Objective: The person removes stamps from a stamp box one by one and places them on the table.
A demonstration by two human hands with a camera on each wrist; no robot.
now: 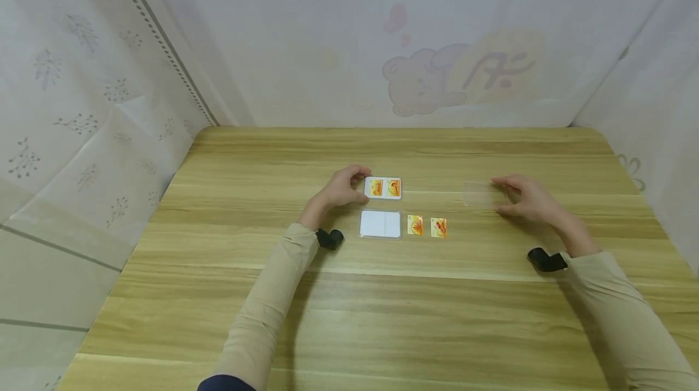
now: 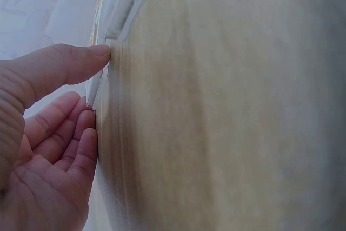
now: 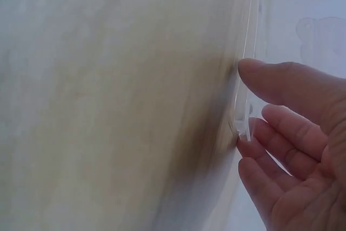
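My left hand [image 1: 343,186] grips a small white plastic case [image 1: 383,188] by its left end, thumb at the near edge and fingers at the far edge. Two orange-and-yellow stamps lie side by side in that case. In the left wrist view the case [image 2: 96,87] shows edge-on between thumb and fingers. Further right, my right hand [image 1: 530,198] holds a clear plastic cover [image 1: 479,194] between thumb and fingers. The right wrist view shows the cover [image 3: 244,98] edge-on, low over the wood. Nearer me lie a second white case [image 1: 372,224] and two loose stamps, one [image 1: 415,225] left of the other [image 1: 438,227].
A wood-grain table [image 1: 382,318] carries everything. Pale printed curtains [image 1: 306,45] hang behind it and at both sides. Each wrist wears a black camera mount, the left one [image 1: 330,239] close to the second case.
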